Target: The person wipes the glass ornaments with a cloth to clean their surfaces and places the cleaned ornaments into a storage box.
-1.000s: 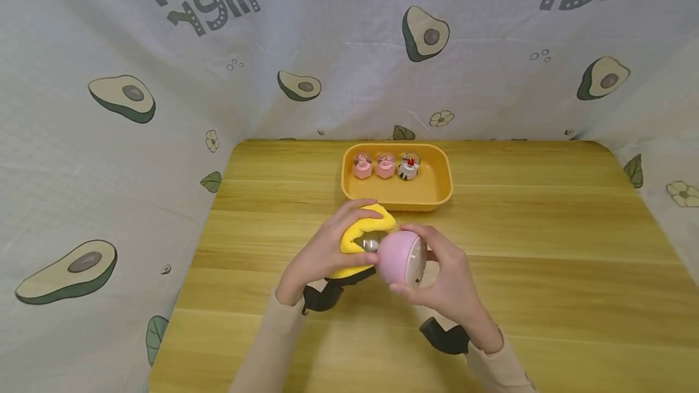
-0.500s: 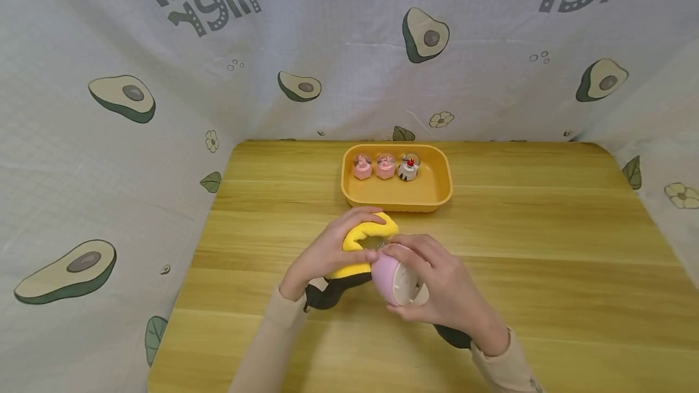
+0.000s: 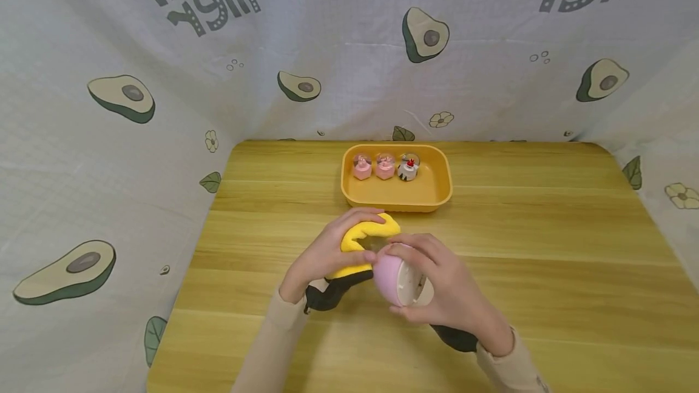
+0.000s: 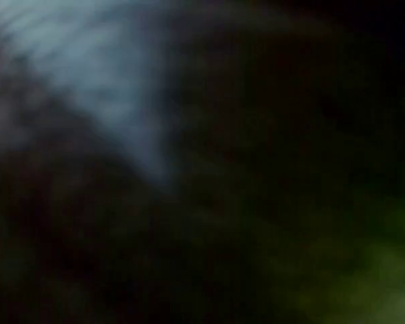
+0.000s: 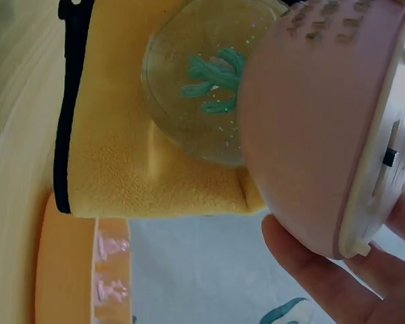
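Observation:
My right hand (image 3: 455,284) grips a snow globe (image 3: 386,275) by its rounded pink base. The globe is tipped on its side, its white underside turned right and its clear dome to the left. In the right wrist view, green shapes and glitter show inside the dome (image 5: 189,101), and a small black switch (image 5: 390,157) sits on the underside. My left hand (image 3: 327,250) holds a yellow cloth (image 3: 357,232) with a dark edge, folded around the dome. The left thumb reaches the pink base. The left wrist view is dark and blurred.
A yellow-orange tray (image 3: 395,198) stands behind the hands. Lined up inside are two small pink globes (image 3: 363,167) and a grey-and-white one (image 3: 408,167) with a red top. A wooden table (image 3: 546,259) lies beneath, with an avocado-print curtain (image 3: 349,29) behind it.
The right hand has shifted its grip and turned the snow globe, so more of the white underside shows. The left hand and cloth have moved slightly nearer the person.

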Demonstrator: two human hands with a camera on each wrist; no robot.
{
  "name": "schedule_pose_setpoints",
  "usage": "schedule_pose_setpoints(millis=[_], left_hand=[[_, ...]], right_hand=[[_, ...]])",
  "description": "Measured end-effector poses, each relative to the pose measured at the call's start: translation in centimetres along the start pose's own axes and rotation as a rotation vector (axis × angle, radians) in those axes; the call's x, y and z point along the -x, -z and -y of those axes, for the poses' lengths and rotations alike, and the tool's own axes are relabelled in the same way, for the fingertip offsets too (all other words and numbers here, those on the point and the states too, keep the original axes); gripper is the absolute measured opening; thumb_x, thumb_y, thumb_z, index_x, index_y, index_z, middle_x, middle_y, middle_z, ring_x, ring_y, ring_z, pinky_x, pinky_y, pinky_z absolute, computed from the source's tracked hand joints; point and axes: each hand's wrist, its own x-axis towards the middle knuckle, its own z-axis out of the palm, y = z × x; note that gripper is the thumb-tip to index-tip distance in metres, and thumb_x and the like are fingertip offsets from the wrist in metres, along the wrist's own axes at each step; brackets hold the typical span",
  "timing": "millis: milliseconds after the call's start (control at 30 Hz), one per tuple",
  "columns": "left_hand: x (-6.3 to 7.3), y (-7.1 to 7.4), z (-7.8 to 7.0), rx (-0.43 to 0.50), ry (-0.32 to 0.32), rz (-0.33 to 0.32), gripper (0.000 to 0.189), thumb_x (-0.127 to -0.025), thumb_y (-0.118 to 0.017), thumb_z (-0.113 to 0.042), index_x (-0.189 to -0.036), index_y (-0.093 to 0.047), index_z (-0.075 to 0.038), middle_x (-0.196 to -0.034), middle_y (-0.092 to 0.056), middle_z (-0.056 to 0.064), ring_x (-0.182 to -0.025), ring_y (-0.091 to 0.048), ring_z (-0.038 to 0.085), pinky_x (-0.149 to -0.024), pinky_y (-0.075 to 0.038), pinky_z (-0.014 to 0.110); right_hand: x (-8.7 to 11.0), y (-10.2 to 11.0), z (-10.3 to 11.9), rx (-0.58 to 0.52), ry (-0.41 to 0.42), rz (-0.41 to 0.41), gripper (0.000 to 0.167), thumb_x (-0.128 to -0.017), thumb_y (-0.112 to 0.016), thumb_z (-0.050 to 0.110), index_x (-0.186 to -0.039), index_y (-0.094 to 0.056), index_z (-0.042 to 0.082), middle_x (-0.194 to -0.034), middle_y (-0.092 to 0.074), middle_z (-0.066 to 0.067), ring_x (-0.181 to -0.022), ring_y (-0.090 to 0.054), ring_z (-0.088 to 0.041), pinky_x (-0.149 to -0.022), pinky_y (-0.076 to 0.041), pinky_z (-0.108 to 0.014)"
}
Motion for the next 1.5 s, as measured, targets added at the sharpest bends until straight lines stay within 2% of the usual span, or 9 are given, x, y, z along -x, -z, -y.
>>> schedule_pose_setpoints(millis=[100, 267, 367, 500, 800, 1033, 1267, 1367, 1500], left_hand=[[0.0, 0.0, -0.3, -0.037, -0.018, -0.017, 0.052, -0.085, -0.074, -0.028, -0.130, -0.053, -0.011, -0.135, -0.049, 0.003, -0.114, -0.050, 0.016, -0.090, -0.047, 0.032], [0.2, -0.2, -0.8, -0.087, -0.032, -0.042, 0.052, -0.080, -0.077, -0.010, -0.127, -0.054, -0.012, -0.133, -0.049, 0.003, -0.114, -0.050, 0.016, -0.089, -0.047, 0.032], [0.5, -0.3, -1.0, -0.104, -0.037, -0.059, 0.053, -0.079, -0.078, -0.012, -0.127, -0.054, -0.012, -0.134, -0.048, 0.003, -0.117, -0.048, 0.016, -0.090, -0.046, 0.032], [0.6, -0.3, -1.4, -0.091, -0.069, -0.086, 0.052, -0.082, -0.076, -0.022, -0.127, -0.053, -0.013, -0.137, -0.047, 0.003, -0.119, -0.048, 0.018, -0.089, -0.046, 0.033], [0.5, -0.8, -1.9, -0.019, -0.125, -0.221, 0.062, -0.086, -0.064, -0.052, -0.129, -0.051, -0.009, -0.139, -0.046, 0.008, -0.123, -0.046, 0.025, -0.093, -0.044, 0.038], [0.2, -1.4, -2.1, 0.025, -0.159, -0.383, 0.070, -0.084, -0.065, -0.055, -0.130, -0.048, -0.006, -0.141, -0.045, 0.008, -0.128, -0.042, 0.028, -0.099, -0.039, 0.042], [-0.3, -2.0, -2.3, 0.097, -0.199, -0.461, 0.080, -0.082, -0.066, -0.056, -0.136, -0.041, -0.002, -0.140, -0.042, 0.012, -0.127, -0.041, 0.031, -0.103, -0.036, 0.043], [-0.3, -2.1, -2.3, 0.150, -0.197, -0.467, 0.082, -0.083, -0.065, -0.056, -0.138, -0.037, -0.001, -0.138, -0.042, 0.014, -0.123, -0.043, 0.031, -0.102, -0.039, 0.041], [-0.1, -2.1, -2.2, 0.222, -0.179, -0.454, 0.086, -0.083, -0.063, -0.057, -0.140, -0.032, 0.000, -0.135, -0.041, 0.016, -0.118, -0.044, 0.030, -0.099, -0.042, 0.038]], right_hand=[[0.1, -0.2, -0.3, -0.075, -0.069, -0.049, 0.068, -0.076, -0.069, 0.056, -0.120, -0.059, 0.005, -0.119, -0.059, -0.011, -0.106, -0.055, -0.023, -0.089, -0.046, -0.023], [0.6, -0.2, -0.3, -0.250, -0.258, -0.077, 0.071, -0.068, -0.085, 0.038, -0.123, -0.057, 0.005, -0.117, -0.059, -0.008, -0.102, -0.055, -0.017, -0.075, -0.052, -0.028], [0.9, -0.2, -0.2, -0.399, -0.398, -0.103, 0.072, -0.063, -0.088, 0.012, -0.125, -0.055, 0.002, -0.118, -0.058, -0.006, -0.100, -0.054, -0.014, -0.070, -0.054, -0.028], [1.1, -0.3, -0.2, -0.656, -0.565, -0.190, 0.065, -0.066, -0.073, -0.009, -0.127, -0.053, 0.000, -0.121, -0.056, -0.006, -0.100, -0.055, -0.016, -0.073, -0.054, -0.027], [1.1, -1.2, 0.1, -1.026, -0.845, -0.399, 0.040, -0.083, -0.051, 0.013, -0.121, -0.063, 0.016, -0.115, -0.059, -0.008, -0.096, -0.055, -0.018, -0.075, -0.050, -0.028], [1.4, -2.6, 0.5, -1.263, -0.820, -0.472, 0.036, -0.094, -0.042, 0.031, -0.125, -0.057, 0.021, -0.116, -0.058, 0.001, -0.097, -0.053, -0.013, -0.079, -0.046, -0.029], [0.7, -3.8, 1.0, -1.586, -0.724, -0.567, 0.045, -0.094, -0.050, 0.038, -0.132, -0.043, 0.014, -0.125, -0.049, -0.004, -0.105, -0.052, -0.019, -0.088, -0.047, -0.036], [0.7, -4.2, 1.0, -1.483, -0.689, -0.557, 0.049, -0.094, -0.050, 0.038, -0.136, -0.042, 0.013, -0.127, -0.047, -0.004, -0.106, -0.051, -0.018, -0.089, -0.048, -0.033], [0.9, -4.3, 0.4, -1.209, -0.570, -0.544, 0.055, -0.090, -0.058, 0.031, -0.138, -0.042, 0.009, -0.129, -0.048, -0.007, -0.107, -0.050, -0.018, -0.083, -0.050, -0.028]])
